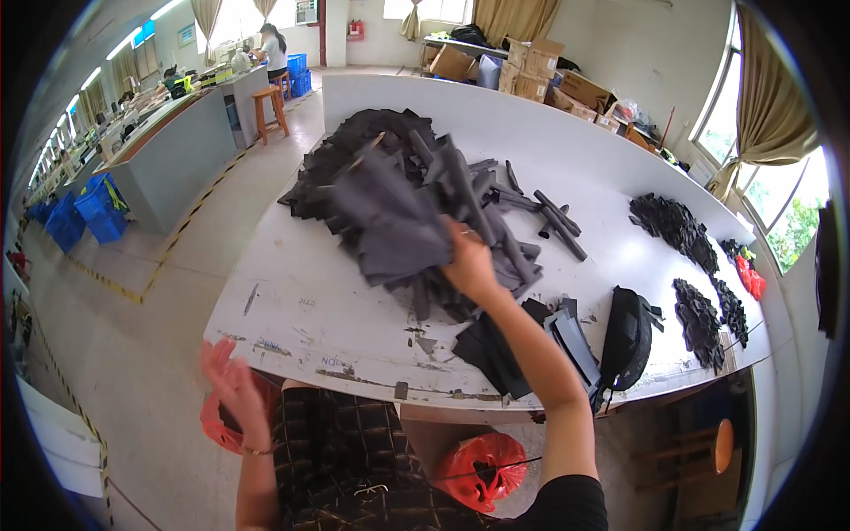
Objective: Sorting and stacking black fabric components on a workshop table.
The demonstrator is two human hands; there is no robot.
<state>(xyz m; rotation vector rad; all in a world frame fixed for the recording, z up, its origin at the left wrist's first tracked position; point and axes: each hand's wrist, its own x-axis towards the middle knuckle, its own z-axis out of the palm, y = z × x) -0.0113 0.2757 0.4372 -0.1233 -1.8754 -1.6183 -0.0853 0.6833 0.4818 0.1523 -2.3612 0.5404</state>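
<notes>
My right hand is closed on a dark grey sheet of material, smeared by motion, over the middle of the white table. Beneath and behind it lies a big heap of black and dark grey pieces, some flat and some rolled into tubes. My left hand is off the table's left front corner, blurred, fingers stretched out and holding nothing. Below it is a red plastic bag. Flat dark sheets lie near the front edge, under my right forearm.
A black bag sits at the front edge, right of the sheets. Piles of small black pieces lie farther right. Another red bag is under the table. Loose rolls lie right of the heap. A person sits far back.
</notes>
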